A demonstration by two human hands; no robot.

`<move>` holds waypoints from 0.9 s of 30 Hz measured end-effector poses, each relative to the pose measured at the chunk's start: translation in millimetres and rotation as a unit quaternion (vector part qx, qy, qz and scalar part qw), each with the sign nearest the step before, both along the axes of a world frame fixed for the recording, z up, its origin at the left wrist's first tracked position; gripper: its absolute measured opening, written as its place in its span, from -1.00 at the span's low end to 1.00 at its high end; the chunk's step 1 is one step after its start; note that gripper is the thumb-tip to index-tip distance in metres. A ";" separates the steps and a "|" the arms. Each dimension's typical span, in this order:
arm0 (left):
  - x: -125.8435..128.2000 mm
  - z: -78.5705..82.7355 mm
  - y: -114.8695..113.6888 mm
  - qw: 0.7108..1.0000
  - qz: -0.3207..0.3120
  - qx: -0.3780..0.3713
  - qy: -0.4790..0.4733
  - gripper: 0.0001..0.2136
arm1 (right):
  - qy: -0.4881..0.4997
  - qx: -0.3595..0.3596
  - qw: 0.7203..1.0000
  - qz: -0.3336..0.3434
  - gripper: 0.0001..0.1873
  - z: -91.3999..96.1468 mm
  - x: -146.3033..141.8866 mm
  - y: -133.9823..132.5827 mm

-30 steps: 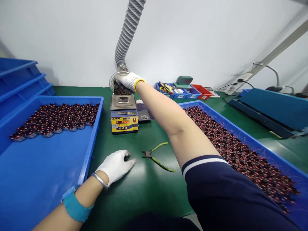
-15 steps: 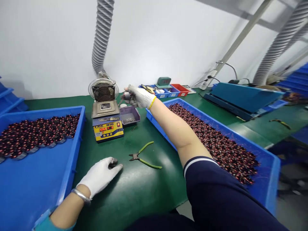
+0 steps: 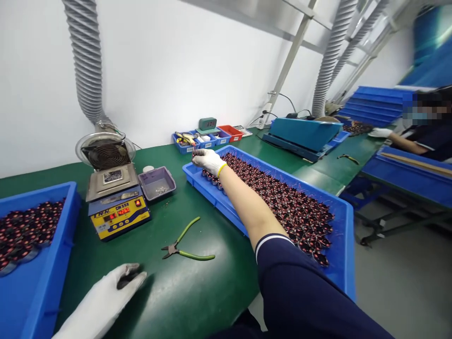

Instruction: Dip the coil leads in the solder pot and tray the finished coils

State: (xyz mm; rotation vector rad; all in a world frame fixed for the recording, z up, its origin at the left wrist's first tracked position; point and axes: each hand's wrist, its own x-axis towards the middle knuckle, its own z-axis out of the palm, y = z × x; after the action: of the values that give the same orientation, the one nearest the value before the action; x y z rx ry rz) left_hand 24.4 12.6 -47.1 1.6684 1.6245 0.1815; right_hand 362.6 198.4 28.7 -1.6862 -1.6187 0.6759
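My right hand [image 3: 209,160], in a white glove with a yellow cuff, reaches over the far left corner of the blue tray [image 3: 344,235] full of dark red wound coils [image 3: 282,200]. Its fingers pinch a small coil with thin leads [image 3: 194,151]. My left hand [image 3: 106,296], also gloved, rests on the green table [image 3: 197,287] near its front edge, fingers closed over a small dark part [image 3: 124,281]. Green-handled cutters [image 3: 183,247] lie between my two arms.
A yellow-fronted solder pot [image 3: 115,200] with a fan [image 3: 106,153] and grey duct [image 3: 84,61] stands at the back left, beside a small purple tray [image 3: 157,183]. Another blue tray of coils [image 3: 35,245] is far left. Small bins [image 3: 208,136] line the wall. A person works at the right [image 3: 420,134].
My right hand has swung from the fan and solder pot to the right tray's far corner, carrying a small coil. The view has turned right. My left hand has stayed on the table.
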 end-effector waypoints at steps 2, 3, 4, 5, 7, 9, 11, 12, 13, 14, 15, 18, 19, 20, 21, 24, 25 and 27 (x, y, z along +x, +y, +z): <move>-2.4 -7.0 2.8 1.000 0.001 0.004 0.000 -0.55 | -0.050 -0.013 0.998 -0.033 -0.57 -11.5 6.0 4.4; -3.7 -10.3 4.0 1.000 0.001 0.005 -0.001 -0.54 | -0.079 -0.019 0.996 -0.045 -0.56 -17.3 7.4 5.7; -5.1 -13.3 4.9 1.000 0.001 0.003 -0.002 -0.54 | -0.109 -0.024 0.992 -0.056 -0.55 -22.8 7.9 6.5; -6.4 -15.6 5.6 1.000 0.001 0.001 -0.002 -0.54 | -0.138 -0.029 0.988 -0.064 -0.53 -27.9 8.0 6.9; -8.2 -17.6 5.8 1.000 0.001 0.001 -0.002 -0.53 | -0.194 -0.037 0.977 -0.078 -0.50 -35.5 7.8 6.6; -8.1 -15.7 4.7 1.000 -0.005 0.010 -0.004 -0.52 | -0.246 -0.042 0.964 -0.091 -0.47 -39.1 8.3 5.5; -5.6 -10.1 1.8 1.000 -0.011 0.022 -0.007 -0.53 | -0.289 -0.042 0.951 -0.101 -0.43 -39.2 8.3 4.1; -3.4 -5.9 -0.2 1.000 -0.012 0.028 -0.007 -0.53 | -0.306 -0.041 0.945 -0.103 -0.42 -38.5 7.5 3.1; -0.9 -0.9 -2.4 0.999 -0.010 0.034 -0.006 -0.54 | -0.319 -0.038 0.941 -0.101 -0.40 -37.6 5.9 2.0; 1.6 4.8 -4.1 0.999 -0.003 0.043 -0.005 -0.56 | -0.335 -0.037 0.936 -0.102 -0.38 -36.9 3.7 0.6; 3.7 11.1 -4.9 0.998 0.009 0.057 -0.004 -0.57 | -0.347 -0.036 0.932 -0.100 -0.37 -36.4 1.3 -1.0; -1.1 31.6 3.8 0.988 0.082 0.126 -0.026 -0.58 | -0.415 -0.044 0.899 -0.137 -0.40 -36.0 -2.2 -3.4; -9.5 38.1 10.3 0.978 0.127 0.163 -0.037 -0.59 | -0.417 -0.041 0.898 -0.134 -0.38 -35.4 -1.7 -2.4; -22.2 44.0 17.4 0.960 0.189 0.201 -0.041 -0.59 | -0.422 -0.029 0.896 -0.138 -0.38 -33.8 -1.1 -0.5; -38.9 49.0 24.2 0.934 0.262 0.238 -0.037 -0.60 | -0.430 0.001 0.888 -0.162 -0.38 -31.0 -1.5 1.9; -103.5 55.0 35.2 0.860 0.429 0.276 0.016 -0.53 | -0.391 0.143 0.892 -0.174 -0.41 -16.1 -20.5 2.3; -125.1 53.3 35.4 0.839 0.470 0.272 0.033 -0.51 | -0.361 0.200 0.899 -0.148 -0.45 -11.4 -35.2 -2.8; -160.8 44.9 33.9 0.811 0.525 0.252 0.058 -0.51 | -0.295 0.291 0.909 -0.038 -0.55 -9.5 -76.2 -23.7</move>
State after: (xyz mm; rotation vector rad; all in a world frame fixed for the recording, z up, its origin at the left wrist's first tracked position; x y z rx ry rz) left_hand -136.5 46.5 -2.1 0.8979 2.6012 1.1596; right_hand 286.4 174.7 19.2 -1.5454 -1.8858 -0.3907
